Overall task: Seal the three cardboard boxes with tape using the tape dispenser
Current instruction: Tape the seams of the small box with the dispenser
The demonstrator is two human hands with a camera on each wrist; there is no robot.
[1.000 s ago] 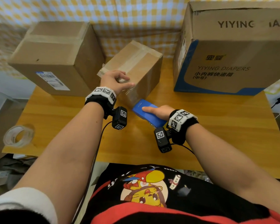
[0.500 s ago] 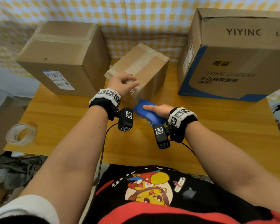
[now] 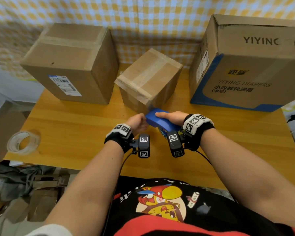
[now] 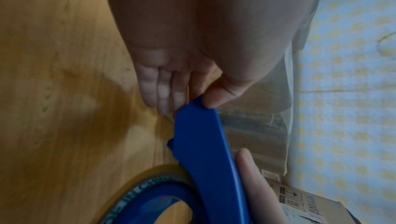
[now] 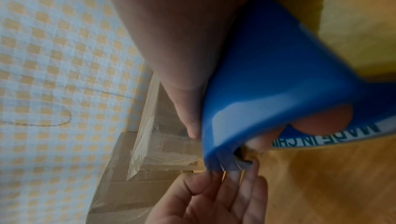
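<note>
My right hand [image 3: 173, 117] grips the blue tape dispenser [image 3: 162, 120] just before the small box [image 3: 150, 79]; my left hand [image 3: 137, 122] seemingly pinches its front tip.

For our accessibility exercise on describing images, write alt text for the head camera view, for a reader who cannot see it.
A person's right hand grips a blue plastic tape dispenser while the left hand touches its front end, just before a small taped cardboard box on a wooden table. Two larger cardboard boxes flank it.
</note>
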